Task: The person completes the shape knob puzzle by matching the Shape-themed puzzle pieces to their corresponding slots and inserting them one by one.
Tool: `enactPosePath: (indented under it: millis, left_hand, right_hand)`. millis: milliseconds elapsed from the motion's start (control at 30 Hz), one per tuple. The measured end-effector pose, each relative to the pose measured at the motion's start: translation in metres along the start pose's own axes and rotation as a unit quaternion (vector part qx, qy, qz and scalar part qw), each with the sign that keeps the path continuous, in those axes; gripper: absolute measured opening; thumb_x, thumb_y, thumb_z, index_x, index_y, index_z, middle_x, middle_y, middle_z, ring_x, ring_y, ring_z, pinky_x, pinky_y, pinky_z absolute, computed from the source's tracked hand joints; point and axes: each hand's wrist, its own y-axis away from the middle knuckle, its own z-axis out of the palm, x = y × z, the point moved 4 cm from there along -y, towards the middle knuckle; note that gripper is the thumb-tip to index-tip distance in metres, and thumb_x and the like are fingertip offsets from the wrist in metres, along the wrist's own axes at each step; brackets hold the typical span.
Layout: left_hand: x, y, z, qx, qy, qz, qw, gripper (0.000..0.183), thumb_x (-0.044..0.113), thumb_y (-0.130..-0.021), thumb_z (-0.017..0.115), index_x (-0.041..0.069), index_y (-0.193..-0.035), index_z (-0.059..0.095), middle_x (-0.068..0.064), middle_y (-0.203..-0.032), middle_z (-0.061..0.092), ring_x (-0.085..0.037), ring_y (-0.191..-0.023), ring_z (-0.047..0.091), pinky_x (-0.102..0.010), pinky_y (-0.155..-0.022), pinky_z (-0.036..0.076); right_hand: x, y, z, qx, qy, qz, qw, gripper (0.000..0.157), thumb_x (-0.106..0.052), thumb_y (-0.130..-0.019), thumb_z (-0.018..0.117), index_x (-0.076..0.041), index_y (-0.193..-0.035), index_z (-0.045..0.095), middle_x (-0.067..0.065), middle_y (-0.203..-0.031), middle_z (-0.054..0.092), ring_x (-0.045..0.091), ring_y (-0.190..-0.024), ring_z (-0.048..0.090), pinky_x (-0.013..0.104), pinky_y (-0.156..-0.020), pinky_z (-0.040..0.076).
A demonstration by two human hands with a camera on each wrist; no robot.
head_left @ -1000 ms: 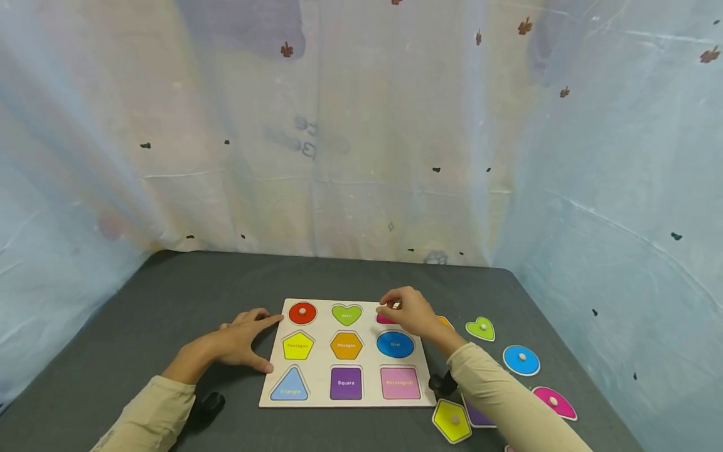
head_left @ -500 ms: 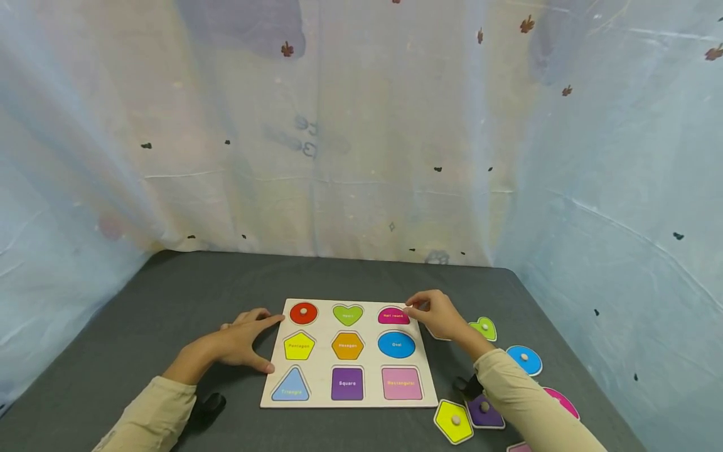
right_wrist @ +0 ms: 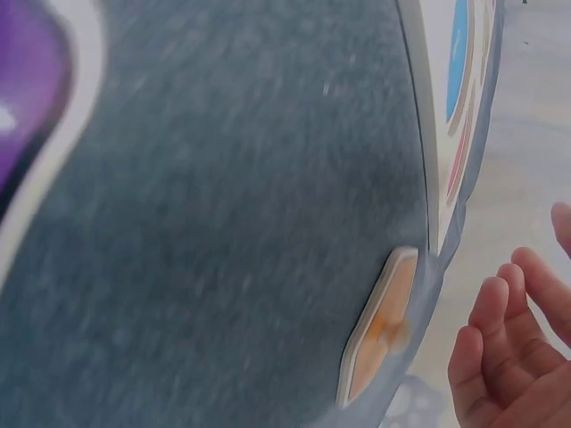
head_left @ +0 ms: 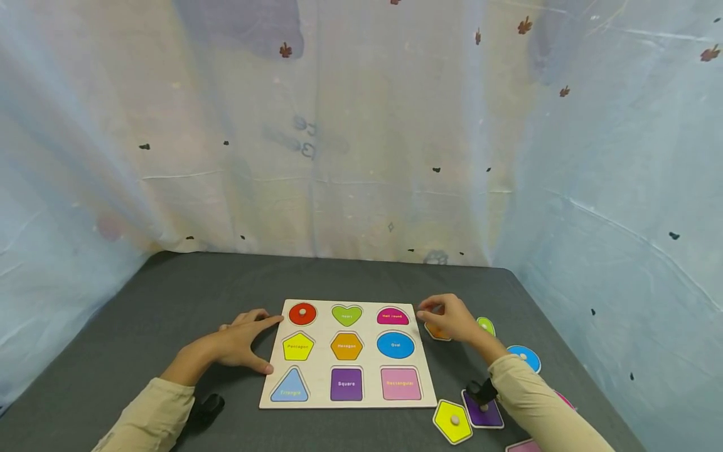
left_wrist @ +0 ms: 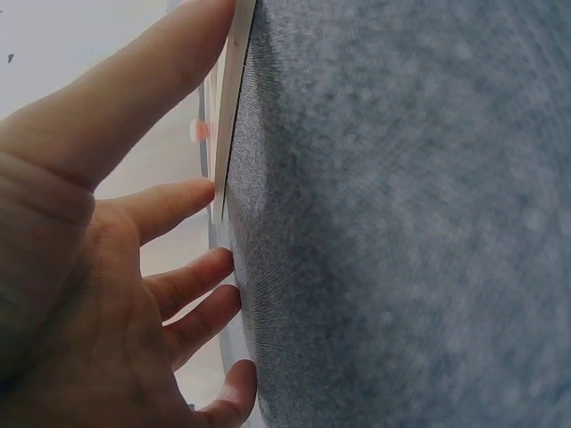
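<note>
A wooden shape-puzzle board (head_left: 369,358) lies on the table, with coloured, labelled recesses. In its top left recess sits a red circle piece (head_left: 302,313) with a small knob. My left hand (head_left: 243,342) touches the board's left edge with its thumb and index finger; in the left wrist view its other fingers (left_wrist: 201,281) reach down to the cloth. My right hand (head_left: 452,317) hovers off the board's top right corner, fingers loosely bent and holding nothing. Below and beside it lies an orange hexagon piece (right_wrist: 382,334), partly hidden by the hand in the head view.
Right of the board lie a green heart piece (head_left: 486,326), a blue oval piece (head_left: 524,356), a yellow pentagon piece (head_left: 452,424), a purple square piece (head_left: 487,417) and a pink piece (head_left: 525,446). A magenta piece is mostly behind the right sleeve (head_left: 542,402). A patterned curtain (head_left: 339,125) surrounds the grey table.
My right hand has moved right from above the magenta half-round recess to beside the orange hexagon piece, uncovering that recess. The left hand stays at the board's edge.
</note>
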Motion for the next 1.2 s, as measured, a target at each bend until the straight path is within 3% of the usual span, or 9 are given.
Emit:
enactPosePath:
  millis: [333, 700, 1200]
  left_hand:
    - [-0.002, -0.001, 0.000, 0.000, 0.003, 0.001, 1.0000, 0.106, 0.049, -0.069, 0.090, 0.018, -0.156, 0.038, -0.022, -0.153, 0.035, -0.045, -0.135, 0.036, -0.074, -0.095, 0.031]
    - [-0.002, -0.001, 0.000, 0.000, -0.001, 0.002, 1.0000, 0.106, 0.050, -0.070, 0.089, 0.018, -0.156, 0.038, -0.023, -0.153, 0.035, -0.046, -0.135, 0.036, -0.074, -0.095, 0.032]
    - [-0.003, -0.001, 0.001, -0.002, 0.003, 0.003, 1.0000, 0.106, 0.049, -0.070, 0.090, 0.018, -0.156, 0.038, -0.023, -0.154, 0.035, -0.047, -0.136, 0.035, -0.075, -0.096, 0.031]
  right_hand:
    - [0.015, 0.009, -0.015, -0.013, -0.018, -0.003, 1.000, 0.032, -0.018, -0.098, 0.066, 0.008, -0.116, 0.069, 0.021, -0.106, 0.071, 0.025, -0.077, 0.068, 0.027, -0.066, 0.056]
    - [0.033, 0.018, -0.034, 0.002, 0.025, -0.012, 1.000, 0.030, -0.019, -0.099, 0.065, 0.006, -0.115, 0.071, 0.019, -0.107, 0.073, 0.020, -0.083, 0.067, 0.024, -0.071, 0.053]
    - [0.061, 0.037, -0.058, 0.028, 0.038, 0.020, 0.999, 0.030, -0.018, -0.099, 0.065, 0.006, -0.116, 0.070, 0.019, -0.107, 0.074, 0.023, -0.082, 0.066, 0.023, -0.066, 0.053]
